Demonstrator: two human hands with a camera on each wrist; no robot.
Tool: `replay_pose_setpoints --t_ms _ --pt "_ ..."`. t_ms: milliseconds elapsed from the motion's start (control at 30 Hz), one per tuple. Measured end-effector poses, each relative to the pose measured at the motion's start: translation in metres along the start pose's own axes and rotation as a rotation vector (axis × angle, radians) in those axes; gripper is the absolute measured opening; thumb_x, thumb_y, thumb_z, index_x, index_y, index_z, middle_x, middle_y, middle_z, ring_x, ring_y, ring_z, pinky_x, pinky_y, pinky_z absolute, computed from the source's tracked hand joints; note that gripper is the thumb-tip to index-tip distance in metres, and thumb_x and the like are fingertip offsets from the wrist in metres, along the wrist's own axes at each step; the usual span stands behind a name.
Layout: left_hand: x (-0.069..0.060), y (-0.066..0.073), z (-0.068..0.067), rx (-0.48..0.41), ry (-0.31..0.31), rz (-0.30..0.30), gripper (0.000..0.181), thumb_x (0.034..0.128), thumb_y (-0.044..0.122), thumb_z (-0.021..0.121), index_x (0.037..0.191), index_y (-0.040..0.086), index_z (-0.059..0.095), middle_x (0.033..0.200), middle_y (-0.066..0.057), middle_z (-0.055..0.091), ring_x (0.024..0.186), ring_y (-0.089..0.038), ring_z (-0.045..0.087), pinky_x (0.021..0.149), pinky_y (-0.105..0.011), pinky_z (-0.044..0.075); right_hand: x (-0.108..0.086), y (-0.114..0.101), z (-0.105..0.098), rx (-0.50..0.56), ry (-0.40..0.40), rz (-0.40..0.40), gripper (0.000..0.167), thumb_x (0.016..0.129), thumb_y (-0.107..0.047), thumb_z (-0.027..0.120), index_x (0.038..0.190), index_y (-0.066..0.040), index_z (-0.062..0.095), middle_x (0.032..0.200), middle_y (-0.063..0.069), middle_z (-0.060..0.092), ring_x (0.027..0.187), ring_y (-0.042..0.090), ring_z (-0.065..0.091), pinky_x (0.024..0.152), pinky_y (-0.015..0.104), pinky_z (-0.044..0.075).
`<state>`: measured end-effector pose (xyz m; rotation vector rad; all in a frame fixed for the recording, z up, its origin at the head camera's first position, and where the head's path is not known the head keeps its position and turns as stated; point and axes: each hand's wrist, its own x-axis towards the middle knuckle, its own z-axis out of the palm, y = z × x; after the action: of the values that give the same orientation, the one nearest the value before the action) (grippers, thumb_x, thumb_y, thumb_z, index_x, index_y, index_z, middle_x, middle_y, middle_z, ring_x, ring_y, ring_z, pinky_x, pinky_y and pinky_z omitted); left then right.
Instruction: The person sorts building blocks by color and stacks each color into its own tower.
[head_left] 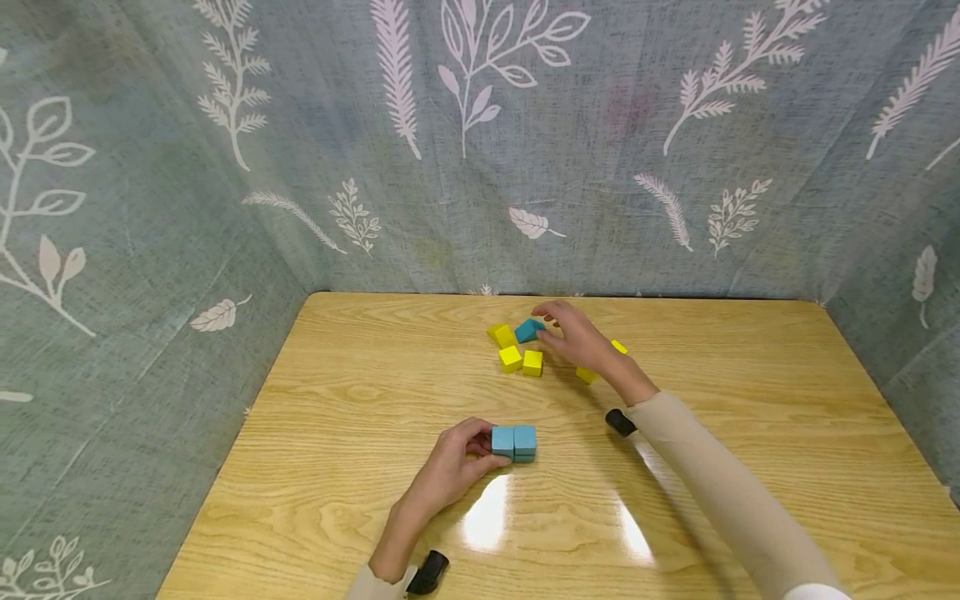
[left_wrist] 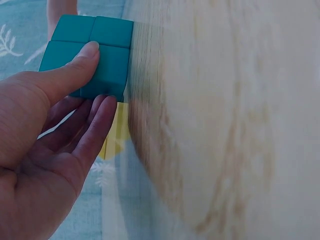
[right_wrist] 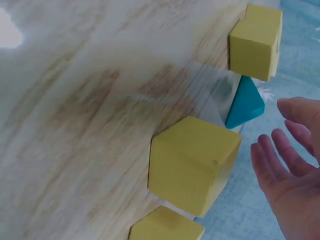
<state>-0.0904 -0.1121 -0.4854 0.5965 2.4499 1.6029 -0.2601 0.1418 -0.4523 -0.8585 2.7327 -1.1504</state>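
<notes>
My L hand (head_left: 450, 462) pinches the blue blocks (head_left: 513, 442), nearer me on the desk (head_left: 337, 433)! R hand (head_left: 579, 335) farther out, fingers & thumb spread, right by the blue wedge (head_left: 528, 330), can't tell re: contact. Yellow blocks (head_left: 511, 359) sit close by, L & R.

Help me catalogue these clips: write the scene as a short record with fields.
Left hand: grips the blue cubes
Blue cubes: stacked two wide, two high
Right hand: beside the blue wedge, not gripping it
Yellow blocks: some near the blue wedge, others partly hidden by the right forearm
Surface: wood-grain table
Backdrop: leaf-print cloth
</notes>
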Motion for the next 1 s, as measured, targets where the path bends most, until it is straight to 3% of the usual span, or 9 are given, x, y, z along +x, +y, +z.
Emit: replay_pose_setpoints --t_ms 333,500,767,1000 --pt "0.000 0.001 0.000 0.009 -0.002 -0.010 0.030 0.0882 0.005 0.081 0.114 0.000 0.067 0.106 -0.007 0.067 0.090 -0.016 0.066 0.079 -0.024 0.059 0.012 0.008 0.004 -0.066 -0.119 0.079 0.050 0.102 0.000 0.062 0.148 0.006 0.045 0.149 0.028 0.043 0.132 0.043 0.049 0.106 0.053 0.047" --pt "0.000 0.001 0.000 0.004 -0.002 -0.011 0.029 0.0883 0.005 0.081 0.114 0.000 0.067 0.106 -0.007 0.067 0.090 -0.016 0.067 0.079 -0.024 0.059 0.014 0.011 0.005 -0.110 -0.160 0.073 0.051 0.101 0.001 0.062 0.148 0.007 0.044 0.147 0.028 0.046 0.130 0.043 0.050 0.106 0.052 0.046" --pt "0.000 0.001 0.000 0.004 -0.001 -0.013 0.030 0.0880 0.005 0.081 0.114 0.000 0.067 0.106 -0.007 0.067 0.090 -0.017 0.066 0.080 -0.024 0.059 0.015 0.013 0.007 -0.125 -0.148 0.044 0.039 0.100 0.000 0.064 0.137 0.008 0.053 0.133 0.026 0.056 0.117 0.039 0.055 0.099 0.050 0.049" --pt "0.000 0.000 0.000 0.002 0.000 -0.006 0.030 0.0879 0.005 0.081 0.114 0.001 0.067 0.106 -0.007 0.067 0.090 -0.017 0.067 0.080 -0.024 0.059 0.016 0.014 0.008 -0.089 -0.120 0.112 0.032 0.100 -0.004 0.067 0.129 0.006 0.058 0.125 0.022 0.062 0.115 0.036 0.059 0.099 0.048 0.050"
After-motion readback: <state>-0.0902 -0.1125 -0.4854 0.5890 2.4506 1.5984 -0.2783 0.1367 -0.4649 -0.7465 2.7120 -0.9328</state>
